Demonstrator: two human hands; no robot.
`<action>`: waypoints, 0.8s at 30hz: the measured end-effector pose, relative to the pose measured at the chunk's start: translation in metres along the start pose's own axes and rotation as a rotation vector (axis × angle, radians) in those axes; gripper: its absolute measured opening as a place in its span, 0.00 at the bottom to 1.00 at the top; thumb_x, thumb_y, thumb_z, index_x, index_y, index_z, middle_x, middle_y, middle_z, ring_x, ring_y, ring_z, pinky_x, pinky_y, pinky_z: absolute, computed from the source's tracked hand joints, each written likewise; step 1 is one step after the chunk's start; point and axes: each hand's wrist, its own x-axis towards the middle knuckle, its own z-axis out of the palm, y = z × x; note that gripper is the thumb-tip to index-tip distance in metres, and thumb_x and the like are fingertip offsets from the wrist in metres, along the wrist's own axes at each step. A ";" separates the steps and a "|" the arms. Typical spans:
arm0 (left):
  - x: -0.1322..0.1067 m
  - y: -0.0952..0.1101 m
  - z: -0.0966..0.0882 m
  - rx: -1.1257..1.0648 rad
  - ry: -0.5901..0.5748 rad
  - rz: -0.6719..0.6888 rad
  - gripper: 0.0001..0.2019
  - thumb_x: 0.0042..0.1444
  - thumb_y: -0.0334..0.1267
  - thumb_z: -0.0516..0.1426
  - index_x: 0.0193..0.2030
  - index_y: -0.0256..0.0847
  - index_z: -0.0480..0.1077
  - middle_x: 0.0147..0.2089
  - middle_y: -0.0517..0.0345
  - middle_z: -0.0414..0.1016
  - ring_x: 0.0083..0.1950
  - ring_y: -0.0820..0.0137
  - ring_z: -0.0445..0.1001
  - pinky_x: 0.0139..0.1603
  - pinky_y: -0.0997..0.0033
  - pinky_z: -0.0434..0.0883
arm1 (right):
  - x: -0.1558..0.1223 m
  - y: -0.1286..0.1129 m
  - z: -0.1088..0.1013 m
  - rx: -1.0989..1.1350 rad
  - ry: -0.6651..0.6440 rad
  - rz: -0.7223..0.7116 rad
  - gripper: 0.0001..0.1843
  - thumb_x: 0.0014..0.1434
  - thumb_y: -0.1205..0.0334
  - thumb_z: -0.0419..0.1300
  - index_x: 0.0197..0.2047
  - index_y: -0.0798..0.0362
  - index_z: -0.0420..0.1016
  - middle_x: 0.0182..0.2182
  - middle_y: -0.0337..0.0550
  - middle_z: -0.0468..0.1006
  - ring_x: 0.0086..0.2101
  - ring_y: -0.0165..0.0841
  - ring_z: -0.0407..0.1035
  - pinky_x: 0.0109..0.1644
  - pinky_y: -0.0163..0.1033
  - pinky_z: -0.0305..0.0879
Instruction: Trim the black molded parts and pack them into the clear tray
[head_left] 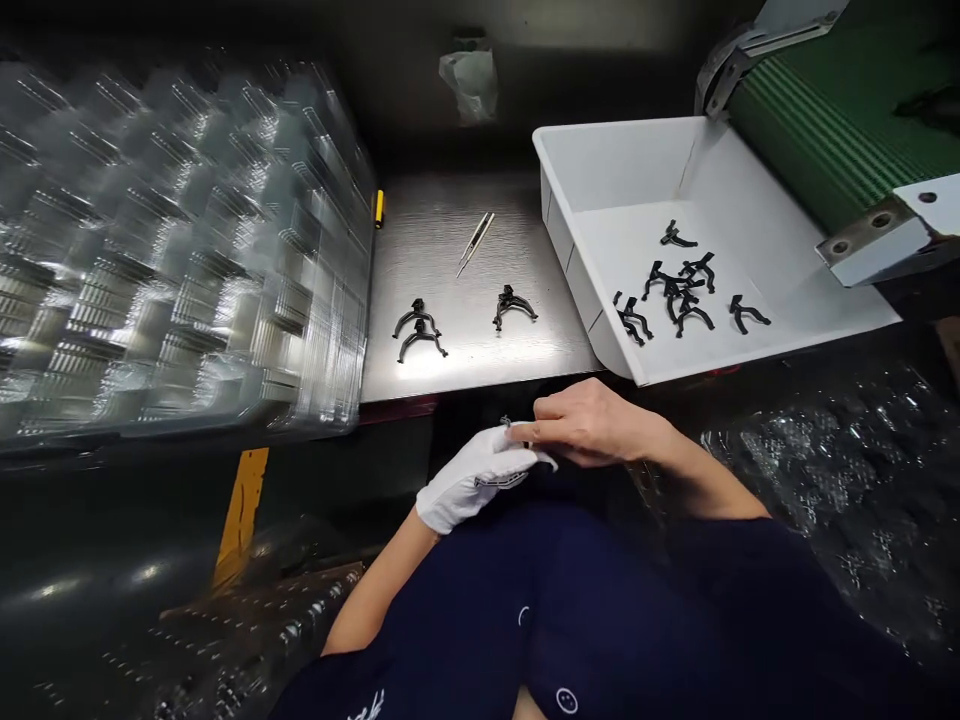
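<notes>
My left hand (pixel 480 468), in a white glove with dark lettering, is closed in front of my body, just below the table edge. A small dark tip (pixel 505 421) pokes out above the glove; most of that piece is hidden by fingers. Bare and curled, my right hand (pixel 592 425) meets the left one, its fingertips pressed against the gloved fingers. What it pinches is covered. On the table ahead lie two black forked plastic parts (pixel 420 335) at left and more black parts (pixel 514 303), overlapping, at right.
A thin metal tool (pixel 475 243) lies on the metal table (pixel 450 375). High stacks of clear plastic trays (pixel 330 250) stand left, beside a yellow object (pixel 379 209). A white bin (pixel 559 200) at right holds several black parts (pixel 686 290), under a green conveyor belt (pixel 840 110).
</notes>
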 end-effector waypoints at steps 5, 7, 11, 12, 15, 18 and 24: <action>-0.012 -0.005 -0.005 0.030 0.366 0.146 0.16 0.60 0.51 0.62 0.39 0.38 0.79 0.30 0.57 0.76 0.26 0.77 0.66 0.31 0.76 0.67 | -0.007 0.012 0.018 0.835 0.356 0.379 0.23 0.57 0.64 0.57 0.57 0.50 0.67 0.32 0.37 0.65 0.29 0.30 0.62 0.34 0.36 0.60; -0.015 -0.004 -0.004 0.065 0.480 0.247 0.16 0.60 0.51 0.62 0.37 0.38 0.79 0.31 0.58 0.76 0.25 0.78 0.66 0.30 0.76 0.68 | -0.009 0.013 0.034 1.094 0.421 0.524 0.23 0.52 0.63 0.56 0.53 0.50 0.69 0.34 0.38 0.65 0.33 0.32 0.65 0.37 0.39 0.63; -0.018 -0.006 -0.001 0.088 0.625 0.363 0.10 0.55 0.43 0.67 0.37 0.39 0.79 0.32 0.59 0.78 0.25 0.77 0.72 0.30 0.77 0.72 | -0.008 0.003 0.061 1.092 0.518 0.725 0.17 0.55 0.64 0.60 0.49 0.51 0.71 0.37 0.40 0.73 0.40 0.34 0.70 0.47 0.42 0.68; -0.018 -0.007 -0.001 0.093 0.661 0.379 0.09 0.54 0.42 0.68 0.37 0.39 0.79 0.31 0.59 0.78 0.25 0.76 0.74 0.30 0.77 0.73 | -0.007 -0.002 0.065 1.043 0.571 0.723 0.17 0.57 0.63 0.62 0.50 0.50 0.71 0.39 0.41 0.75 0.41 0.35 0.72 0.49 0.43 0.69; -0.020 -0.011 -0.003 0.139 0.749 0.423 0.10 0.54 0.42 0.68 0.39 0.39 0.79 0.32 0.59 0.80 0.27 0.73 0.78 0.31 0.75 0.77 | -0.002 -0.016 0.069 0.781 0.675 0.623 0.15 0.62 0.62 0.64 0.53 0.48 0.73 0.45 0.44 0.79 0.46 0.37 0.75 0.53 0.44 0.72; -0.023 -0.015 -0.006 0.307 0.787 0.489 0.09 0.57 0.42 0.66 0.40 0.40 0.79 0.34 0.58 0.81 0.28 0.72 0.80 0.33 0.73 0.79 | 0.003 -0.020 0.069 0.490 0.598 0.422 0.14 0.65 0.66 0.61 0.54 0.47 0.75 0.47 0.46 0.82 0.47 0.38 0.76 0.53 0.46 0.74; -0.028 -0.018 -0.009 0.540 0.748 0.565 0.07 0.60 0.42 0.65 0.40 0.41 0.79 0.35 0.56 0.82 0.27 0.71 0.80 0.34 0.72 0.79 | 0.005 -0.012 0.060 0.255 0.545 0.455 0.14 0.68 0.66 0.57 0.56 0.49 0.75 0.45 0.48 0.83 0.45 0.38 0.78 0.52 0.47 0.76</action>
